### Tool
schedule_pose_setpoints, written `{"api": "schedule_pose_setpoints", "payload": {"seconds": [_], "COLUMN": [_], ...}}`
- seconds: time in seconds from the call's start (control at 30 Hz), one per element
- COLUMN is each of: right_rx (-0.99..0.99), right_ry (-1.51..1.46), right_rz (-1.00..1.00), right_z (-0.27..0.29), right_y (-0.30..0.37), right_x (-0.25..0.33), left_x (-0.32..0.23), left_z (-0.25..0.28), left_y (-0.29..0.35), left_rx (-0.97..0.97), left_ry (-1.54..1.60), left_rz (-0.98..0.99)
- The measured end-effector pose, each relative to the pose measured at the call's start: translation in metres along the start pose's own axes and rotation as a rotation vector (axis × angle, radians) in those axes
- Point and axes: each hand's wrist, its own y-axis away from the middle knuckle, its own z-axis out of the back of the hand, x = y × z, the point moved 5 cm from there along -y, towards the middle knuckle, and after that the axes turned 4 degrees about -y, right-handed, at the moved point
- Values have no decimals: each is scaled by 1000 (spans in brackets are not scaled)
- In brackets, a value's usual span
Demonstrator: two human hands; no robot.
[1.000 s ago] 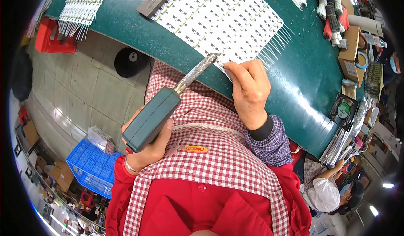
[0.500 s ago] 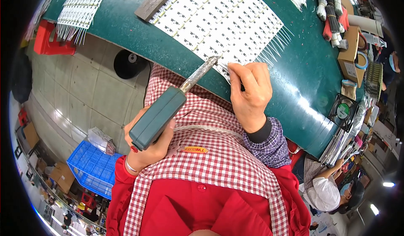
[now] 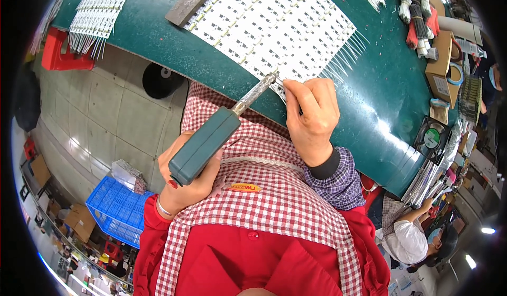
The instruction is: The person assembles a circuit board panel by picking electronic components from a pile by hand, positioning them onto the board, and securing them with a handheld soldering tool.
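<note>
My left hand is wrapped round the dark green handle of a soldering iron. Its metal barrel slants up to the right, and the tip rests at the near corner of a large white panel of circuit boards. Just right of that tip, my right hand pinches a thin wire, mostly hidden by thumb and forefinger. The panel carries rows of small dark parts. Several thin white wires stick out from its right edge.
A dark bar lies along the panel's left edge on the green table. Another wired panel is at the far left, over a red stool. Wire bundles, a cardboard box and a small fan line the right side.
The soldering iron has moved slightly up and right, bringing its tip closer to my right fingertips. My right hand has shifted a little left, still pinching.
</note>
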Motion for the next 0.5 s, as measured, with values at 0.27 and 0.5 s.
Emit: {"api": "schedule_pose_setpoints", "payload": {"seconds": [0.27, 0.5], "right_rx": [0, -53], "right_ry": [4, -51], "right_rz": [-1, -33], "right_z": [0, 9], "right_y": [0, -7], "right_x": [1, 6], "left_x": [6, 2], "left_z": [2, 5], "left_y": [9, 6], "left_rx": [-50, -67], "left_ry": [71, 22], "left_rz": [70, 8]}}
